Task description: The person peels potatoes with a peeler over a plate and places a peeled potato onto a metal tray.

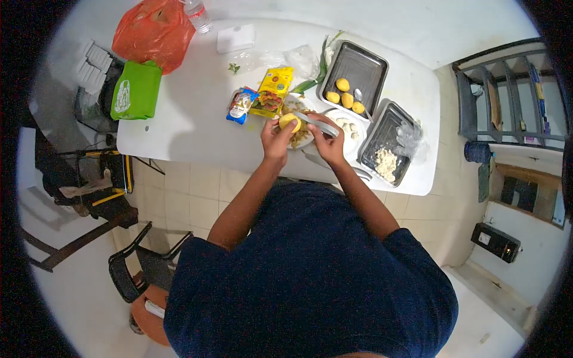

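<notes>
My left hand is closed around a yellow potato above a plate of peelings. In my right hand is a grey peeler, its front end close against the potato; whether it touches I cannot tell. Just right of that, a white plate bears several small pale pieces. A knife lies at the table's near edge, partly hidden by my right forearm. Beyond my left hand are a yellow food packet and a small blue packet.
On the white table, a dark tray holds several yellow potatoes and a spoon. Another tray has pale chopped pieces and a plastic bag. Green and red bags and a bottle stand at left.
</notes>
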The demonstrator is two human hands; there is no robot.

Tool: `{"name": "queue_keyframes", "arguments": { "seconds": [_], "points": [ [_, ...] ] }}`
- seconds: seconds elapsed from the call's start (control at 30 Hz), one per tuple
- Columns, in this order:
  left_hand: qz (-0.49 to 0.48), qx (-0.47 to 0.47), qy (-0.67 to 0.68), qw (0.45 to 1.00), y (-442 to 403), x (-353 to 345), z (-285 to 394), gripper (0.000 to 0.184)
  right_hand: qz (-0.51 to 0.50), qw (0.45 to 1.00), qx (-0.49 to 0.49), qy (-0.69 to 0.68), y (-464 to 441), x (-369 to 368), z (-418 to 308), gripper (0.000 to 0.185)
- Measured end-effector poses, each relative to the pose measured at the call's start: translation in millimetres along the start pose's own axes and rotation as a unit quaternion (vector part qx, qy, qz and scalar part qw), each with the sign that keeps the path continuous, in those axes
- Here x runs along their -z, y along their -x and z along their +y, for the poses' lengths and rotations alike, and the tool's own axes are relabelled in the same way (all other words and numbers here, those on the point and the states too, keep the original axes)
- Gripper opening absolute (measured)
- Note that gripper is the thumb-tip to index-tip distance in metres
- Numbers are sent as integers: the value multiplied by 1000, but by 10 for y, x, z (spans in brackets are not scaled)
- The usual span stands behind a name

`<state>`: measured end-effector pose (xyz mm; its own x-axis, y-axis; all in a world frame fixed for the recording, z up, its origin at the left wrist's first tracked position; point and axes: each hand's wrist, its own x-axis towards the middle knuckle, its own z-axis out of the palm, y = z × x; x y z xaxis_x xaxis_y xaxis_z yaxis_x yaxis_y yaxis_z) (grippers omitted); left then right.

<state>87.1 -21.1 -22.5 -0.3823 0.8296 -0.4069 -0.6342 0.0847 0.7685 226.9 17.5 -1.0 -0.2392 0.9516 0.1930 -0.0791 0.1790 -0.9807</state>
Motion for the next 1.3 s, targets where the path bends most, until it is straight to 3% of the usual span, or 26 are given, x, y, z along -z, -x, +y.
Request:
{"name": "queue_keyframes", "arguments": {
  "seconds": [0.17,0.33,0.53,0.67,0.83,0.9,0.93,1.03,1.07,1.17,1.23,1.3],
  "points": [
    [35,19,40,998,59,-142,-233,40,-15,999,8,49,25,214,18,22],
    [39,23,83,996,228,-202,-223,37,-19,999,-39,-29,95,327,-11,21],
    [42,-17,-22,999,319,-261,-329,38,-23,998,-55,-35,178,461,-5,22],
    [71,-14,-3,997,361,-254,-305,37,-50,994,-91,-35,166,499,-12,20],
    [111,-13,9,994,425,-243,-380,35,-83,995,-46,20,63,438,-14,22],
    [69,-28,29,997,450,-241,-498,32,-70,994,-67,46,110,442,23,23],
    [46,-38,38,997,447,-259,-504,31,-64,997,-31,21,77,421,105,22],
    [0,7,101,995,412,-291,-354,35,-62,993,-89,45,-40,464,281,18],
    [-24,13,105,994,353,-258,-305,33,-52,997,-34,-37,-56,459,310,15],
    [-81,48,118,988,227,-71,-175,29,-43,996,-64,-55,-44,389,140,14],
    [-110,84,126,982,199,12,-69,30,-72,993,-96,-2,8,333,91,22],
    [-78,88,131,984,196,55,-26,33,-71,990,-120,30,25,250,77,23]
  ]
}}
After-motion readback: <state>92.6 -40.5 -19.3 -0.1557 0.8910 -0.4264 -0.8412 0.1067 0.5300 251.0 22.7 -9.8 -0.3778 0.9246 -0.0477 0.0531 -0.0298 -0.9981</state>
